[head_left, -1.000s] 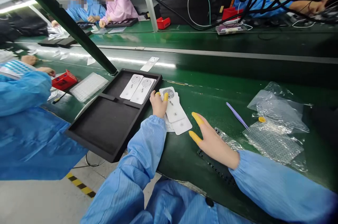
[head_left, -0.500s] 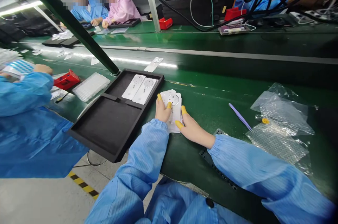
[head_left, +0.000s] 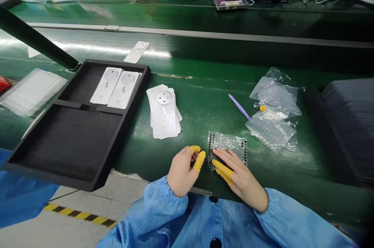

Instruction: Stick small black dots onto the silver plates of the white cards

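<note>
My right hand (head_left: 238, 178), with yellow finger covers, lies with spread fingers over a clear bubble-wrap sheet (head_left: 230, 143) edged by rows of small black parts. Just left of that sheet is my left hand (head_left: 185, 168), its yellow-covered thumb and index finger curled near each other with a gap between them and nothing in it. Beyond my left hand, a loose stack of white cards (head_left: 165, 117) rests on the green table (head_left: 198, 108). The top card bears a round disc with dark dots.
A black two-part tray (head_left: 117, 143) at left holds white cards. One card (head_left: 136, 52) lies behind it. Purple tweezers (head_left: 239, 107), plastic bags (head_left: 274, 96) and a yellow roll (head_left: 262, 108) are at right, near a dark bin (head_left: 327, 135). People's hands show across the table.
Both hands have let go of the white cards and moved toward me and right. My right hand is now on the bubble-wrap sheet. The view has turned down and right.
</note>
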A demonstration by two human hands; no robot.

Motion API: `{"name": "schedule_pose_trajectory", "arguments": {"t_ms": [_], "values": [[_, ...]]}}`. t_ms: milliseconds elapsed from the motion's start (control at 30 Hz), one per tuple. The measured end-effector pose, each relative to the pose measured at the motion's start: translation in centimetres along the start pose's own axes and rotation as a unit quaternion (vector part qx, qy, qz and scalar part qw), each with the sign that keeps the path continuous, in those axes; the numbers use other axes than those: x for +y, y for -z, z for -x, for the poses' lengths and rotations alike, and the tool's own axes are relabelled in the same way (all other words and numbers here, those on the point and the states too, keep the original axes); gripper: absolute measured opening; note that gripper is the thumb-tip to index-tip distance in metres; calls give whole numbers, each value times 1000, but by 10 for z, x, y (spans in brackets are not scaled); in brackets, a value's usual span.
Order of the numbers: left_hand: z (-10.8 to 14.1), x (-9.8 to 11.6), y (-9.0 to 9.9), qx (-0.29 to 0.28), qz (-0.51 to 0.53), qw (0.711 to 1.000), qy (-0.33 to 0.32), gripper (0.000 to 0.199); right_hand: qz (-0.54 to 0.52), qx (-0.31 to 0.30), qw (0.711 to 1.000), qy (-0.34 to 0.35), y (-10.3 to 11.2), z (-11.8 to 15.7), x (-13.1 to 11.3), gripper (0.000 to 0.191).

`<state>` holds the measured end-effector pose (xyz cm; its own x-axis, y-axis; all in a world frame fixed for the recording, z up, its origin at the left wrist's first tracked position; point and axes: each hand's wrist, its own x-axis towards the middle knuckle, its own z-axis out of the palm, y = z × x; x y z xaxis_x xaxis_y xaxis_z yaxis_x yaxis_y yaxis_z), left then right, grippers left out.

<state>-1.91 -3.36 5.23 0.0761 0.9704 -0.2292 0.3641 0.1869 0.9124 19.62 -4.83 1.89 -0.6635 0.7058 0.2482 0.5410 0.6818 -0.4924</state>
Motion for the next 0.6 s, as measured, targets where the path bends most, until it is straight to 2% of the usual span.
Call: {"name": "schedule_pose_trajectory", "arguments": {"t_ms": [67,133,233,300,367,467,533,600], "values": [[-3,-1,-10,-39,103,993,42,39,-8,12,1000,9,6,-2,9,52],[-8,-3,-17,-79,241,963,95,59,-9,24,1000,16,13,-3,15,51],[-12,-5,-22,-68,353,922,144,63,-31,40,998,36,23,-6,17,45],[-13,-5,-24,-37,361,920,150,56,-77,30,996,30,29,-11,13,46],[-13,-4,-27,-20,353,923,151,51,-129,23,991,-12,33,-19,9,44],[-10,0,-31,-4,342,928,149,45,-143,77,984,-73,32,-32,3,29],[-8,1,-34,14,334,932,141,43,-116,110,985,-70,28,-39,2,23],[-4,-1,-38,33,321,938,125,45,-86,107,990,-38,23,-42,1,25]]}}
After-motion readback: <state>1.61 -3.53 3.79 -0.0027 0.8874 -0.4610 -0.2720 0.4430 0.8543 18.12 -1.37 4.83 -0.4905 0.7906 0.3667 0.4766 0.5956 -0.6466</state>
